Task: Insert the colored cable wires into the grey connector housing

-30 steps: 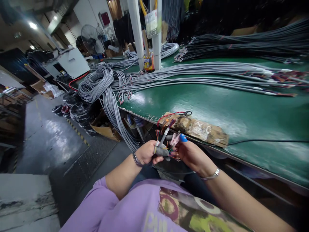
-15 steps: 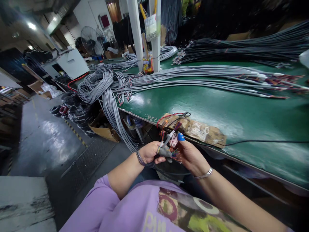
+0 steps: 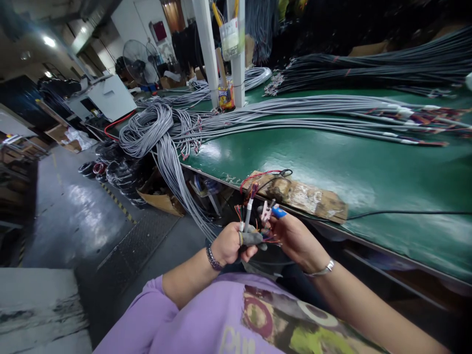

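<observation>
My left hand is closed around a grey cable, whose end stands up above the fist with a white band and bundled coloured wires. Its thumb wears a grey cover. More thin coloured wires fan out from beside that thumb toward my right hand. A blue wrap covers the right thumb. Between that thumb and the fingers is a small pink clip-like tool, gripped close to the cable end. The right fingertips are partly hidden.
A worn wooden board with red and black leads lies along the edge of the green table. Long grey cables stretch across the table, and a thick coil hangs off its left side. A white post rises behind.
The cable end in my left hand has swung more upright and leftward. My right hand has turned slightly, bringing the pink tool away from the cable and more into view.
</observation>
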A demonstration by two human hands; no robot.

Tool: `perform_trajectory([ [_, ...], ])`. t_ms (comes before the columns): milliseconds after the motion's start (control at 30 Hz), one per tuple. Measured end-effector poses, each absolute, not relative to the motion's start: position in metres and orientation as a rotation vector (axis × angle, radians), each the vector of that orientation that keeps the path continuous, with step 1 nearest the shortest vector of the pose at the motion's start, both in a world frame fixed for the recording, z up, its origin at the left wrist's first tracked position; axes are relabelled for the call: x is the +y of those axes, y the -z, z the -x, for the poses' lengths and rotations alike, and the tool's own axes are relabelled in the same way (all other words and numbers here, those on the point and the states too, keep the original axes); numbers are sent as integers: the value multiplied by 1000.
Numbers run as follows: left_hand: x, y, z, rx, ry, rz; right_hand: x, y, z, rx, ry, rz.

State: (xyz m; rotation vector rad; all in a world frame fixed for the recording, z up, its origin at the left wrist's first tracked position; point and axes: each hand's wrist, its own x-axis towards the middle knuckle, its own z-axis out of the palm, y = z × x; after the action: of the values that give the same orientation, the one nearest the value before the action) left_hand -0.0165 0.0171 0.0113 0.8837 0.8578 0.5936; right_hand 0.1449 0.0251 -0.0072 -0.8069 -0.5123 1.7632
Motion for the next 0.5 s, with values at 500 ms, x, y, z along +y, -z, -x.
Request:
perform_trajectory([
  [500, 24, -7, 10, 865, -682, -775, 30, 12, -143, -426, -1807, 761],
])
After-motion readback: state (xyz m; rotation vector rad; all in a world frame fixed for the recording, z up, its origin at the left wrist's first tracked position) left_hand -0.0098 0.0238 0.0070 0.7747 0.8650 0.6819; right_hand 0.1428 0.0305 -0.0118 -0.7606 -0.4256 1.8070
